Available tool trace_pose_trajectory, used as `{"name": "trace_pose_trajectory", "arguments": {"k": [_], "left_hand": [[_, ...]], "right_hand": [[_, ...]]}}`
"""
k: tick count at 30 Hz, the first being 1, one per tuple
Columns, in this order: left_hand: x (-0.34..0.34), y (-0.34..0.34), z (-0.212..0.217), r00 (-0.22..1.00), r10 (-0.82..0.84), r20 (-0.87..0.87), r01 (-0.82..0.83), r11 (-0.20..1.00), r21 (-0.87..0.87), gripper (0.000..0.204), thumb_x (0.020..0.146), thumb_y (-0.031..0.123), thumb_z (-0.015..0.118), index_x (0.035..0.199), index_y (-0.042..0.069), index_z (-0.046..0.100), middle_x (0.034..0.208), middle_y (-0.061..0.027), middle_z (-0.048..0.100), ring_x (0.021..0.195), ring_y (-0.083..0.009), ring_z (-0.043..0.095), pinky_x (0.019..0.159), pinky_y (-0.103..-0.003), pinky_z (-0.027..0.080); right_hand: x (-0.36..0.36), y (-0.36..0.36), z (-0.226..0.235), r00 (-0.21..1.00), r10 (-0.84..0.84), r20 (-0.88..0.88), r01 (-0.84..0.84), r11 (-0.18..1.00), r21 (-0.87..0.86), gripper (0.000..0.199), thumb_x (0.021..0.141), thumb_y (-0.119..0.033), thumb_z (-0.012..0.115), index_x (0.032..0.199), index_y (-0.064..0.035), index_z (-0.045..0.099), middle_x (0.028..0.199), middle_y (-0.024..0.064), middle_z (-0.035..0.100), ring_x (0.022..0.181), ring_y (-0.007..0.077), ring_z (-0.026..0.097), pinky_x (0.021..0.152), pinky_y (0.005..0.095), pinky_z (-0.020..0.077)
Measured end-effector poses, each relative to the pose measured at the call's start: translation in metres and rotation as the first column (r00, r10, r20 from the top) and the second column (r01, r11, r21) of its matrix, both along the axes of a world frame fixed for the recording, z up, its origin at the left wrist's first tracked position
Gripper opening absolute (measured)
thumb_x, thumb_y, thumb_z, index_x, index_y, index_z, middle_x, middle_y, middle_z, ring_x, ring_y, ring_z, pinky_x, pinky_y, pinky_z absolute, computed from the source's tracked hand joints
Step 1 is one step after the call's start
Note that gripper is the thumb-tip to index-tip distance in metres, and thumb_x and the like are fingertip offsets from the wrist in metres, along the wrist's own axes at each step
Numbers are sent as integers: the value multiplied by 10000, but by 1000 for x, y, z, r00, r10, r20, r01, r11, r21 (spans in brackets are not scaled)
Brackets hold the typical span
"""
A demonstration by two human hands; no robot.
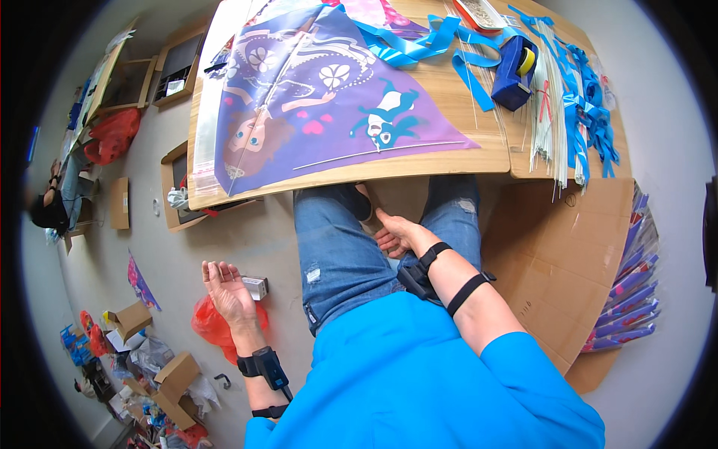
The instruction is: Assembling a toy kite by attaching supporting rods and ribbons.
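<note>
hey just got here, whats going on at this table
A person sits at a wooden table with both hands off it. The left hand is open out to the side; the right hand is over the lap, with nothing visibly held. On the table lies a purple printed sheet with a thin rod along its near edge, plus blue ribbon and a tape dispenser.

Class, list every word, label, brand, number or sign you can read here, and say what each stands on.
None can be quoted reliably.
Large cardboard piece: short handwritten strokes, too unclear to quote.
Small pale box: any printing is too small to read.
Purple sheet: printed pictures, no readable words.
</note>
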State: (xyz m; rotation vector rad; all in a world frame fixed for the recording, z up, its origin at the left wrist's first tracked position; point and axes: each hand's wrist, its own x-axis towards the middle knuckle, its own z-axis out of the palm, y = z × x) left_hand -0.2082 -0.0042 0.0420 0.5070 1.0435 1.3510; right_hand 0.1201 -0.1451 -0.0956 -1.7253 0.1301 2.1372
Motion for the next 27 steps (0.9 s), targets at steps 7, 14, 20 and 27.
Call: {"name": "trace_pose_trajectory", "arguments": {"k": [7, 14, 20, 27], "left_hand": [[-2, 2, -2, 1000, -11, 3, 11, 1000, -23, 204, 904, 133, 648, 1099, 151, 591, 953, 34, 626, 900, -106, 583, 871, -270, 451], [-7, 3, -7, 1000, 12, 7, -11, 999, -37, 182, 906, 130, 645, 1079, 155, 597, 950, 28, 637, 889, -112, 580, 855, -275, 456], [-8, 5, -8, 1000, 16, 5, -16, 999, -41, 172, 907, 123, 641, 1073, 148, 601, 962, 23, 636, 887, -119, 582, 852, -277, 463], [23, 27, 29, 996, -90, -21, 92, 988, 121, 218, 913, 113, 631, 1129, 113, 596, 983, -1, 636, 898, -122, 585, 873, -278, 470]], "right_hand": [[-12, -17, -30, 963, -224, -147, 222, 975, -29, 744, 921, -629, 436, 1242, 39, 512, 1249, 198, 509, 1135, 289, 513, 944, 471, 440], [-7, -27, -30, 939, -285, -191, 294, 956, 18, 441, 868, -486, 642, 955, -54, 625, 970, 81, 588, 904, 183, 554, 880, 470, 446], [-13, -13, -16, 974, -215, -75, 208, 974, -87, 373, 834, -410, 716, 981, -72, 657, 925, 41, 610, 859, 168, 560, 829, 433, 482], [-10, -13, -12, 986, -160, -38, 163, 983, 89, 355, 833, -401, 725, 986, -83, 678, 935, 12, 603, 868, 158, 548, 859, 375, 487]]}}
